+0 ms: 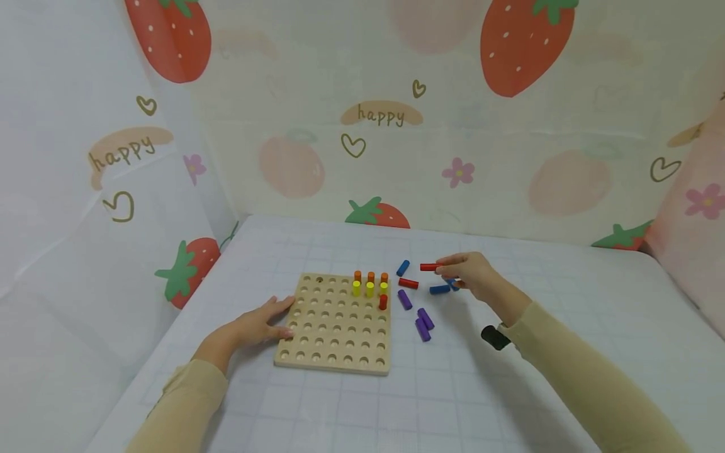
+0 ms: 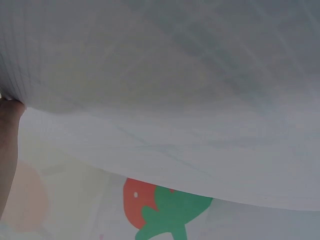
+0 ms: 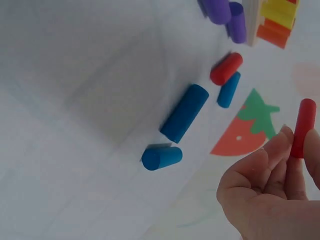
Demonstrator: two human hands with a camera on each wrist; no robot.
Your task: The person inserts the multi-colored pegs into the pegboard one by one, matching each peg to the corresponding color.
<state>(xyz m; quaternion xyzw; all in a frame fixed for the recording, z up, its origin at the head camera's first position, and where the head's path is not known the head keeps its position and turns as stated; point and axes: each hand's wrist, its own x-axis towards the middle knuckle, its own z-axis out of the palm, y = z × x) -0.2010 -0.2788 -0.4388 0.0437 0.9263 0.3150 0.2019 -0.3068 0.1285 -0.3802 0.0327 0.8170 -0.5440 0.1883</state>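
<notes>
A square wooden pegboard [image 1: 340,326] with rows of round holes lies on the table. Orange pegs [image 1: 370,277] stand in its far right holes, yellow pegs [image 1: 370,290] in front of them, then one red peg [image 1: 383,302]. My left hand [image 1: 257,324] rests on the board's left edge, fingers spread; its wrist view catches only a sliver of the hand [image 2: 9,130]. Between thumb and fingers, my right hand [image 1: 467,274] pinches a red peg [image 3: 303,127] above the table, right of the board. Below that hand lie blue pegs [image 3: 184,114], partly hidden in the head view.
Another red peg [image 1: 408,284] lies right of the board, near a blue peg [image 1: 403,268]. Several purple pegs [image 1: 423,329] lie closer to me. A patterned cloth wall [image 1: 493,145] stands behind the white table [image 1: 510,402], with more cloth on both sides.
</notes>
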